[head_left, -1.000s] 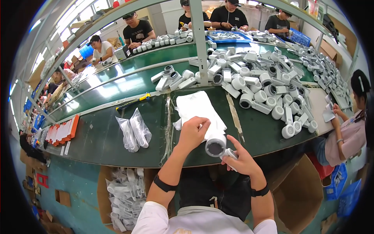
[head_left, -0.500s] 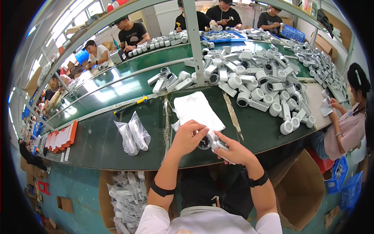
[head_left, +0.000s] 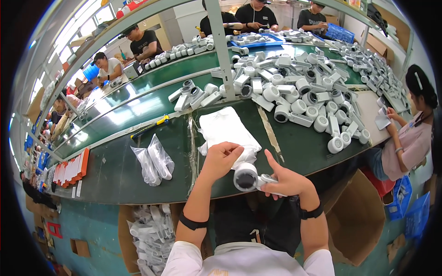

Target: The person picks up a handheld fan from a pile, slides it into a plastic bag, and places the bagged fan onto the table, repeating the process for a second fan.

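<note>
My right hand [head_left: 291, 180] grips the short handle of a grey-and-white handheld device [head_left: 245, 178], its index finger stretched out. The device's round head faces up, showing a dark disc inside a grey ring. Just left of it, my left hand [head_left: 221, 160] hovers with thumb and fingertips pinched together, apart from the device. Whether something small is in that pinch, I cannot make out. Beneath and beyond the hands lies a stack of thin white bags [head_left: 225, 126], its near end crumpled.
Two devices in clear bags [head_left: 154, 158] and a yellow-and-black tool [head_left: 149, 126] lie left. Loose devices [head_left: 299, 92] are heaped right, beyond a metal post [head_left: 219, 50]. Orange-and-white boxes [head_left: 72, 168] stand far left. Cartons of bagged devices [head_left: 154, 237] and an open carton [head_left: 352, 221] flank me. Co-workers sit around.
The device has tilted and moved slightly down, its head coming away from my left hand. My right index finger has lifted and straightened. The view has shifted slightly.
</note>
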Available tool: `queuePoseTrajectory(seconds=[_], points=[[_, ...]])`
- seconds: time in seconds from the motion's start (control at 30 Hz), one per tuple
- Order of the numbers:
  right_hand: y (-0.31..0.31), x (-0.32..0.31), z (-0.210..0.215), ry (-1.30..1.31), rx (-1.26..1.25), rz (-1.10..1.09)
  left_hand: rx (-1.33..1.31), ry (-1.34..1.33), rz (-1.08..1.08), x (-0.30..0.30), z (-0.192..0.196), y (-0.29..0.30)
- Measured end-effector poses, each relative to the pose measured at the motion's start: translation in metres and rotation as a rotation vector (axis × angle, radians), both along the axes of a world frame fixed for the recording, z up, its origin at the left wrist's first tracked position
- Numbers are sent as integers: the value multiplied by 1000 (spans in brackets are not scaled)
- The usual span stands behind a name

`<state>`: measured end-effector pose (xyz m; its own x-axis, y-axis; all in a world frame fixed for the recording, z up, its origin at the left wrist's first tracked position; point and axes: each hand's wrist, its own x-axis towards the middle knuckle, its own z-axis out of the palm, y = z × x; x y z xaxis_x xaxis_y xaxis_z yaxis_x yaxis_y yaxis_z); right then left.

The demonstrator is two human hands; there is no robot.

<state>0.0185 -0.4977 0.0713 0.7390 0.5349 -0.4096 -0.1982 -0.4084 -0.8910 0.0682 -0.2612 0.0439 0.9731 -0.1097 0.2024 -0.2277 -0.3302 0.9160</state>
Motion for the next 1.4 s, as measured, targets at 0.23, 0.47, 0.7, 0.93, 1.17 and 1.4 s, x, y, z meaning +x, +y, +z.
queuePoseTrajectory(seconds=[0.23, 0.47, 0.7, 0.93, 1.17, 1.4], points=[[11, 35, -22, -57, -33, 83, 23, 163, -154, 0, 3, 18], [37, 14, -28, -78, 85, -249, 261, -302, -16, -17, 5, 1], [49, 10, -46, -86, 360, -513, 286, -571, -19, -29, -15, -24], [47, 12, -42, -54, 512, -509, 41, -685, 198, -29, -18, -32], [48, 17, -53, -324, 301, -529, 158, -606, -210, -35, -15, -34], [50, 27, -66, -507, 559, -785, 96, -346, -436, -54, -14, -26]])
